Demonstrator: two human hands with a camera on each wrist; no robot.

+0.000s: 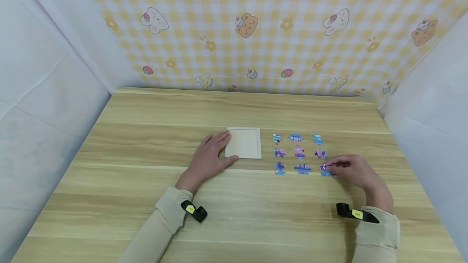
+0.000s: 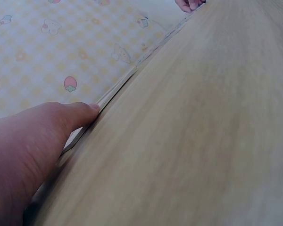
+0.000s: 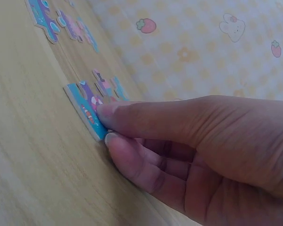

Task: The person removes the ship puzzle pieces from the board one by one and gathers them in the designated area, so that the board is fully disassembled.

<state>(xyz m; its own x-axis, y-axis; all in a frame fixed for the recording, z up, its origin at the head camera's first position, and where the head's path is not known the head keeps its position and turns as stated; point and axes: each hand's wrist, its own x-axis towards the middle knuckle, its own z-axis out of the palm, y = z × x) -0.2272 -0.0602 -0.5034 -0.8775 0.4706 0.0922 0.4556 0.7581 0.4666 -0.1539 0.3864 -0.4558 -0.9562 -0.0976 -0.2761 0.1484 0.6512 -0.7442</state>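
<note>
A square, pale wooden puzzle tray (image 1: 258, 145) with a raised rim lies flat on the table, with no pieces in it. My left hand (image 1: 208, 155) rests at its left side, fingers stretched and spread, thumb on the lower left corner. To the right, several blue, purple and pink jigsaw pieces are laid out in three rows, such as the middle piece (image 1: 298, 151). With thumb and index finger, my right hand (image 1: 356, 171) pinches the lower right puzzle piece (image 3: 87, 110) by its edge. That piece is at the table surface, partly covered by the fingertips.
The wooden table (image 1: 234, 214) extends around the tray and pieces. A yellow checked cloth (image 1: 270, 44) hangs behind its back edge, with white sheets (image 1: 47, 92) at both sides. Each wrist wears a black strap camera (image 1: 199, 213).
</note>
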